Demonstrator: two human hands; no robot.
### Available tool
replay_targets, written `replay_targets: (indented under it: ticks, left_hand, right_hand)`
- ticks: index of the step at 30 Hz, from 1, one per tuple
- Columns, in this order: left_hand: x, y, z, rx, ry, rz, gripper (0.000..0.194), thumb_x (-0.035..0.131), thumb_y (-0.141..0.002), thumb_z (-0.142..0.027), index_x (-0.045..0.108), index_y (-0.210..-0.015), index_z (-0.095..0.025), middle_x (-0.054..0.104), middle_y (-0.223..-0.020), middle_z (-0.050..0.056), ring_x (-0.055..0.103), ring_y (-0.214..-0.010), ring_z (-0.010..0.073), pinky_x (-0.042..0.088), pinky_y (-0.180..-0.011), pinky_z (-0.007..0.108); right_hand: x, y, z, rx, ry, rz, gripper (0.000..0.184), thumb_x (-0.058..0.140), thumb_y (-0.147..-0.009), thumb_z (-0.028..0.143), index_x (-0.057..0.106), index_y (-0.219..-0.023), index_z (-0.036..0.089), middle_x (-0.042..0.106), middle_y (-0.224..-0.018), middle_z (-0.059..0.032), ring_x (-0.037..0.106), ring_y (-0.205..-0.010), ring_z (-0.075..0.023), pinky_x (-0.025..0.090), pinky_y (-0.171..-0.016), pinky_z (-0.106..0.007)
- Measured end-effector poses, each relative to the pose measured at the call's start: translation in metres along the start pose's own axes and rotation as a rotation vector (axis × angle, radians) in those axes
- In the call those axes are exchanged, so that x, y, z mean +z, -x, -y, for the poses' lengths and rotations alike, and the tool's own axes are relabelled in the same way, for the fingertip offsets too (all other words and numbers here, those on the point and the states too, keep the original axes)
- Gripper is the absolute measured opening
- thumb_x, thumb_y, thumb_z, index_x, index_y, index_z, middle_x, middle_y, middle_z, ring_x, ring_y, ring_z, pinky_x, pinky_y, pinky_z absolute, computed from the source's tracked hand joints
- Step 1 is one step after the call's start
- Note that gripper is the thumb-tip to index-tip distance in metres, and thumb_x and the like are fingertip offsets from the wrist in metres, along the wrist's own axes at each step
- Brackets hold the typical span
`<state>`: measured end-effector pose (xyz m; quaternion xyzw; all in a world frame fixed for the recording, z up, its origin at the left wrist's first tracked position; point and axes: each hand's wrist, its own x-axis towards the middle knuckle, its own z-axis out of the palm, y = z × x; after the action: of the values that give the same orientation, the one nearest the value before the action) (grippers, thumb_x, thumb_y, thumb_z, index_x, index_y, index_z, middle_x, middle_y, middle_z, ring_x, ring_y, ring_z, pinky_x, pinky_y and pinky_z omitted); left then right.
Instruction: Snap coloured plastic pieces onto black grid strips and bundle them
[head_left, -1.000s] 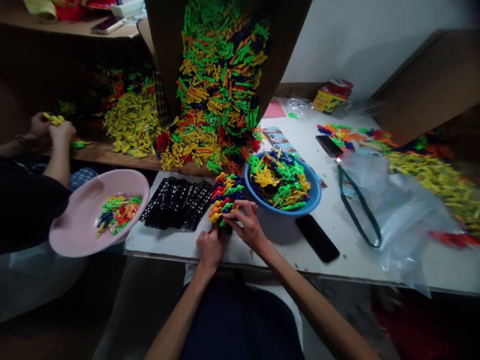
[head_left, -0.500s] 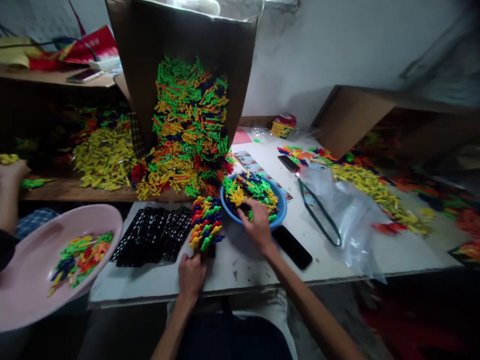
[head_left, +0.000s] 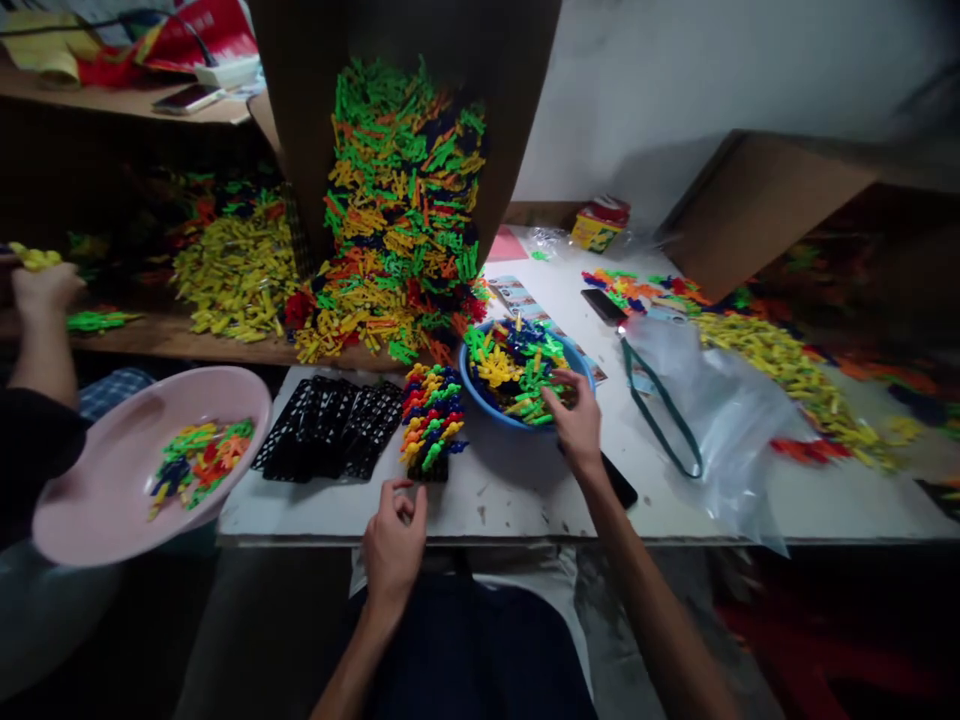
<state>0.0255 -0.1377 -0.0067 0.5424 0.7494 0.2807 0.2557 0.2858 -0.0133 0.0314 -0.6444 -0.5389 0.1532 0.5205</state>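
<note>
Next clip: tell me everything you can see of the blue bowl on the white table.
The blue bowl is a round, shallow basin of what looks like glossy plastic, sitting on the white table with a printed leaflet along its far side. It is heaped with small plastic building pieces in yellow, green and dark blue. The person's right hand reaches over its right rim, with the fingers among the pieces.

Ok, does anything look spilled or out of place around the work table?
Yes: loose yellow plastic pieces lie strewn across the white table beside the clear plastic bag, outside any container. The tilted cardboard carton also looks odd, with multicoloured pieces spilling from it onto the wooden shelf.
</note>
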Motion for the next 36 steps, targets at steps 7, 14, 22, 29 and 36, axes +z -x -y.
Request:
replay_targets:
  ticks: [7, 14, 22, 29, 36]
  left_hand:
    - [0.010, 0.000, -0.019, 0.355, 0.153, 0.127, 0.045, 0.053, -0.094, -0.041, 0.053, -0.136, -0.024, 0.068, -0.085, -0.001, 0.062, -0.071, 0.0109, 0.047, -0.069, 0.021]
    - [0.029, -0.016, -0.002, 0.353, -0.007, 0.258, 0.019, 0.056, -0.092, -0.030, 0.070, -0.101, -0.021, 0.070, -0.081, 0.001, 0.065, -0.074, 0.0144, 0.046, -0.068, 0.023]
    - [0.045, -0.029, 0.012, 0.336, -0.101, 0.159, 0.024, 0.053, -0.094, -0.025, 0.070, -0.110, -0.020, 0.073, -0.106, 0.009, 0.069, -0.093, 0.0201, 0.051, -0.082, 0.027]
    - [0.047, -0.030, 0.002, 0.282, -0.286, 0.217, 0.043, 0.047, -0.090, -0.011, 0.063, -0.129, -0.020, 0.074, -0.109, 0.012, 0.071, -0.091, 0.0201, 0.052, -0.081, 0.026]
    - [0.048, -0.039, -0.005, 0.188, -0.450, 0.262, 0.032, 0.044, -0.095, -0.024, 0.072, -0.111, -0.020, 0.076, -0.085, 0.012, 0.072, -0.073, 0.0221, 0.051, -0.070, 0.028]
  right_hand:
    - [-0.012, 0.073, 0.057, -0.274, -0.129, 0.313, 0.028, 0.063, -0.091, 0.027, 0.060, -0.119, 0.027, 0.062, -0.116, -0.0077, 0.063, -0.107, -0.0222, 0.056, -0.087, -0.035]
    - [0.018, 0.102, 0.034, -0.426, -0.174, 0.490, 0.014, 0.061, -0.093, 0.021, 0.066, -0.105, 0.026, 0.066, -0.100, -0.0051, 0.066, -0.099, -0.0188, 0.055, -0.087, -0.032]
    - [0.036, 0.092, 0.032, -0.210, -0.282, 0.573, 0.026, 0.059, -0.095, 0.029, 0.060, -0.120, 0.025, 0.073, -0.110, -0.0048, 0.071, -0.099, -0.0183, 0.057, -0.091, -0.032]
    - [0.033, 0.087, 0.034, -0.296, -0.184, 0.528, 0.017, 0.054, -0.097, 0.028, 0.069, -0.102, 0.023, 0.074, -0.099, -0.0048, 0.070, -0.094, -0.0187, 0.056, -0.088, -0.033]
    - [0.032, 0.099, 0.021, -0.382, -0.191, 0.534, 0.018, 0.060, -0.093, 0.025, 0.067, -0.110, 0.023, 0.070, -0.104, -0.0066, 0.067, -0.093, -0.0186, 0.058, -0.080, -0.033]
